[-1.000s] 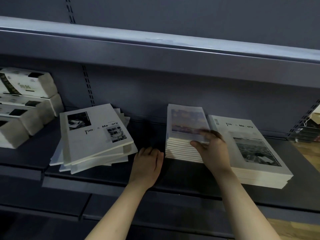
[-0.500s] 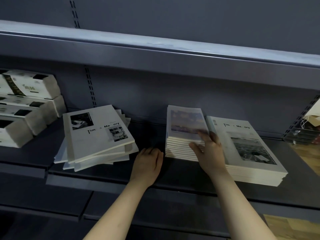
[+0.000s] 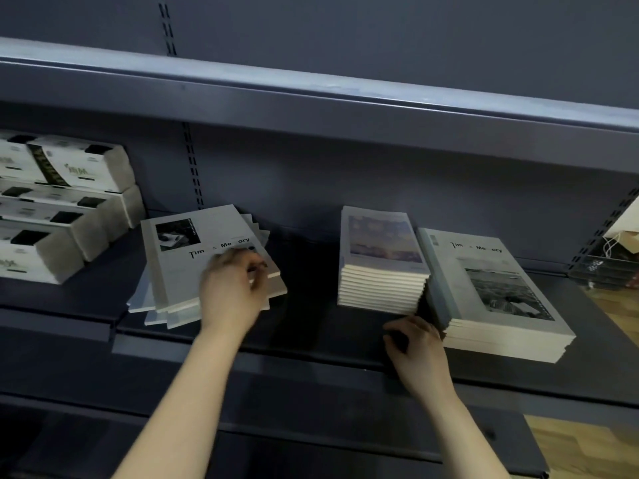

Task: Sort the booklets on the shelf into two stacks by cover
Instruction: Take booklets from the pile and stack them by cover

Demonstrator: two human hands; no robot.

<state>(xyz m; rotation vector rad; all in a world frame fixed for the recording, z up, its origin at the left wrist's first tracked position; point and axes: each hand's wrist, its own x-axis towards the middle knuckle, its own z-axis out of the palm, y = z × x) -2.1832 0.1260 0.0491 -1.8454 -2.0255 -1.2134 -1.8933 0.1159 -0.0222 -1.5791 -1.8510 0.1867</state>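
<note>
Dark grey shelf (image 3: 311, 337) with booklets laid out in three piles.
Toward the left end, a loose, fanned pile (image 3: 179, 271) is covered by the left hand (image 3: 231, 292), blurred, its fingers curled onto the top cover's near right corner. Right of the middle a neat small stack (image 3: 380, 264) is seen, with a larger stack (image 3: 498, 292) just beside it. At the front edge, the right hand (image 3: 418, 347) is rested with fingers bent and close together, touching the larger stack's near left corner. White packs (image 3: 65, 202) are stacked at the far left end.
</note>
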